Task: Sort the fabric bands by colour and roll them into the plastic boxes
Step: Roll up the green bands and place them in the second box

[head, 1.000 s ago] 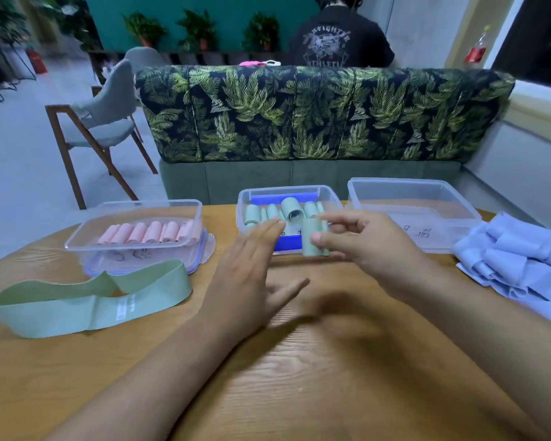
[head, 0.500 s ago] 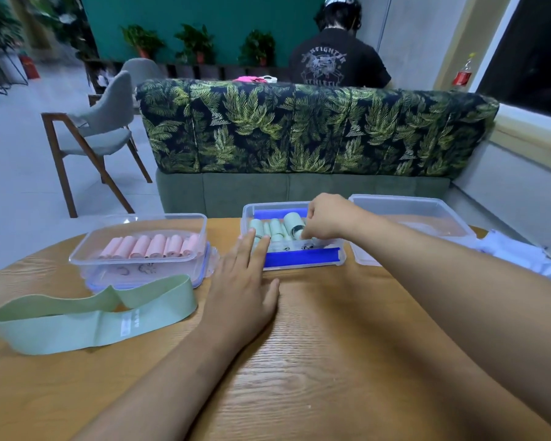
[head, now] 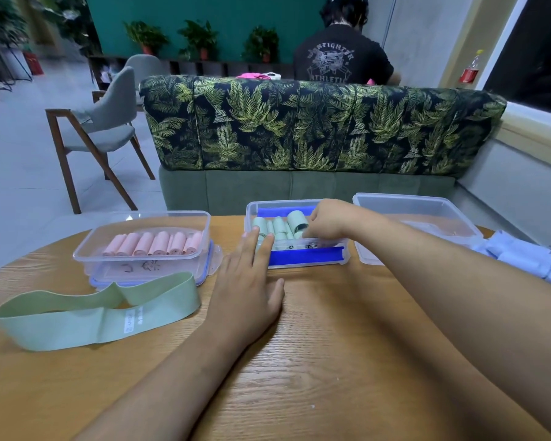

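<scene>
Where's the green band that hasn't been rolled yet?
In the head view the unrolled green band lies on the table at the left, in front of the box of pink rolls and left of the left hand.

Bare counter (head: pixel 331 361) lies open nearer than the middle box (head: pixel 252 207); left of it, the pink-roll box (head: pixel 140 259) and green band (head: pixel 93 316) obstruct.

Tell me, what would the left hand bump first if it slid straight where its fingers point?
The left hand would meet the middle box first; its fingertips seem already at the near wall.
</scene>
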Motion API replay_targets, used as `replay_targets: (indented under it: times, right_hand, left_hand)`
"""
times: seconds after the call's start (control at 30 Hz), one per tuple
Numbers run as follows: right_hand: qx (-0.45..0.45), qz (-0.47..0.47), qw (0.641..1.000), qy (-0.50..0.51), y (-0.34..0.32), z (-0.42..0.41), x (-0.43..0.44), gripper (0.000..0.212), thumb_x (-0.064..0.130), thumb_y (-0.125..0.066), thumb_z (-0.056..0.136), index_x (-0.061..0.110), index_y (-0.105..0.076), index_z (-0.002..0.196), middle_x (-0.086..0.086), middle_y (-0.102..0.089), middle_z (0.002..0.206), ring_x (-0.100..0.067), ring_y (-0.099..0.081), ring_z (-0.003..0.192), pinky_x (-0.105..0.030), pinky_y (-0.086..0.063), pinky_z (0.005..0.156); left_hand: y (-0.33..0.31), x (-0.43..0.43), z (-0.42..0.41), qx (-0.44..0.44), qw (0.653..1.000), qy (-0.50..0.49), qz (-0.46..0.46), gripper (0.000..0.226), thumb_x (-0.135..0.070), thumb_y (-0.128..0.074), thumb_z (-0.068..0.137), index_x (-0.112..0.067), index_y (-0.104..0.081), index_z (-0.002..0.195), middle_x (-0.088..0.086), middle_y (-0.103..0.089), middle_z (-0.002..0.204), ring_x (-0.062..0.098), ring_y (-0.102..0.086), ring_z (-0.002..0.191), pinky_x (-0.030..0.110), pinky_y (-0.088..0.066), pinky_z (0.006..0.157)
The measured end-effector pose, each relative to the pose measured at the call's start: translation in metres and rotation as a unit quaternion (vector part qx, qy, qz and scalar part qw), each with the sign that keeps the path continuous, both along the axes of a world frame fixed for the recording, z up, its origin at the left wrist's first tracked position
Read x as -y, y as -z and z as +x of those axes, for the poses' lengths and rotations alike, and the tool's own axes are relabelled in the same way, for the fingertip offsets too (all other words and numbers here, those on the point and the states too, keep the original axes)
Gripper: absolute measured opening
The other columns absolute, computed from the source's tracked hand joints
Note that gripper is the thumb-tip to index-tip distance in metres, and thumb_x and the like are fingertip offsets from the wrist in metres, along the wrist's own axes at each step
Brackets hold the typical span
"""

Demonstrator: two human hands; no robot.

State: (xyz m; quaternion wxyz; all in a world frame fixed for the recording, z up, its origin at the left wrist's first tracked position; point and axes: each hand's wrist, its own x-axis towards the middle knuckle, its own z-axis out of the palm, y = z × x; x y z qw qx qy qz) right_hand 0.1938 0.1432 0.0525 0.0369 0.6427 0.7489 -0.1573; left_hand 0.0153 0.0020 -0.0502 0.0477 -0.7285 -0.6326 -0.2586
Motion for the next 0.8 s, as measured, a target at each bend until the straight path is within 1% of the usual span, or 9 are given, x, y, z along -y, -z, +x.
replay_targets:
  times: [0.07,0.2,0.3,0.43,0.5,0.57,0.63,0.73,0.8]
  right_hand:
    - [0.003,0.018,1.0,0.009,0.0,0.0,0.002,0.038,0.037,-0.064,0.089,0.016,-0.049,0.062,-0.003,-0.054,0.064,-0.024,-0.043,0.063,-0.031,-0.036,0.059]
    - [-0.038,0.059,0.997,0.032,-0.003,0.004,0.008,0.03,0.026,-0.067,0.087,0.014,-0.052,0.064,-0.003,-0.051,0.061,-0.025,-0.042,0.063,-0.029,-0.031,0.052]
    - [-0.094,0.075,0.992,0.035,-0.009,0.009,0.011,0.017,0.018,-0.064,0.085,0.009,-0.069,0.072,-0.007,-0.054,0.065,-0.024,-0.041,0.065,-0.03,-0.034,0.058]
    - [-0.178,0.113,0.977,0.028,-0.012,0.017,0.025,0.028,0.022,-0.064,0.088,0.0,-0.068,0.071,-0.009,-0.056,0.064,-0.021,-0.041,0.061,-0.028,-0.035,0.058]
    - [-0.21,0.128,0.969,-0.002,-0.015,0.018,0.043,0.032,0.029,-0.064,0.093,0.006,-0.073,0.071,0.003,-0.064,0.063,-0.012,-0.048,0.056,-0.025,-0.036,0.054]
    - [-0.245,0.128,0.96,-0.035,-0.017,0.017,0.065,0.034,0.034,-0.065,0.096,0.015,-0.075,0.069,0.012,-0.071,0.067,-0.003,-0.055,0.055,-0.022,-0.041,0.053]
    - [-0.273,0.124,0.952,-0.056,-0.013,0.014,0.084,0.035,0.036,-0.066,0.097,0.017,-0.075,0.07,0.009,-0.073,0.071,-0.005,-0.059,0.06,-0.027,-0.048,0.061]
    - [-0.321,0.109,0.938,-0.069,0.001,0.002,0.109,0.034,0.036,-0.067,0.098,0.016,-0.075,0.072,-0.003,-0.068,0.07,-0.009,-0.05,0.06,-0.032,-0.042,0.062]
    - [-0.345,0.097,0.93,-0.081,0.012,-0.011,0.125,0.032,0.034,-0.068,0.097,0.015,-0.074,0.073,-0.005,-0.067,0.072,-0.005,-0.048,0.061,-0.029,-0.039,0.062]
  left_hand:
    - [0.0,0.0,0.0,0.001,1.0,0.001,-0.001,0.081,-0.043,-0.066,0.095,-0.019,-0.033,0.164,0.006,-0.023,0.174,0.028,-0.025,0.16,0.045,-0.03,0.124]
    - [-0.001,0.001,0.001,0.004,1.0,0.0,-0.003,0.081,-0.043,-0.065,0.095,-0.019,-0.032,0.165,0.005,-0.022,0.175,0.028,-0.024,0.161,0.045,-0.031,0.124]
    - [-0.001,0.001,0.0,0.007,1.0,0.009,-0.003,0.081,-0.043,-0.064,0.097,-0.02,-0.029,0.166,0.005,-0.018,0.176,0.027,-0.02,0.162,0.044,-0.027,0.125]
    - [-0.002,0.002,-0.001,0.014,1.0,0.017,0.005,0.081,-0.041,-0.064,0.097,-0.019,-0.027,0.167,0.004,-0.015,0.177,0.025,-0.016,0.162,0.035,-0.01,0.126]
    - [-0.004,0.006,-0.001,0.027,0.999,0.02,0.023,0.077,-0.038,-0.063,0.096,-0.016,-0.033,0.164,0.005,-0.025,0.174,0.025,-0.024,0.159,0.03,-0.007,0.126]
    - [-0.006,0.011,-0.003,0.04,0.997,0.035,0.056,0.07,-0.034,-0.062,0.093,-0.012,-0.044,0.157,0.007,-0.039,0.166,0.026,-0.037,0.152,0.03,-0.013,0.127]
    - [-0.008,0.019,-0.005,0.042,0.994,0.053,0.091,0.061,-0.029,-0.062,0.092,-0.01,-0.053,0.149,0.006,-0.049,0.158,0.026,-0.047,0.145,0.033,-0.022,0.125]
    - [-0.012,0.037,-0.013,0.038,0.989,0.07,0.125,0.049,-0.027,-0.058,0.093,-0.013,-0.061,0.141,0.002,-0.059,0.145,0.023,-0.055,0.134,0.042,-0.042,0.115]
    - [-0.014,0.054,-0.027,0.035,0.988,0.064,0.135,0.042,-0.026,-0.058,0.094,-0.016,-0.064,0.135,0.0,-0.063,0.135,0.023,-0.059,0.125,0.042,-0.048,0.103]
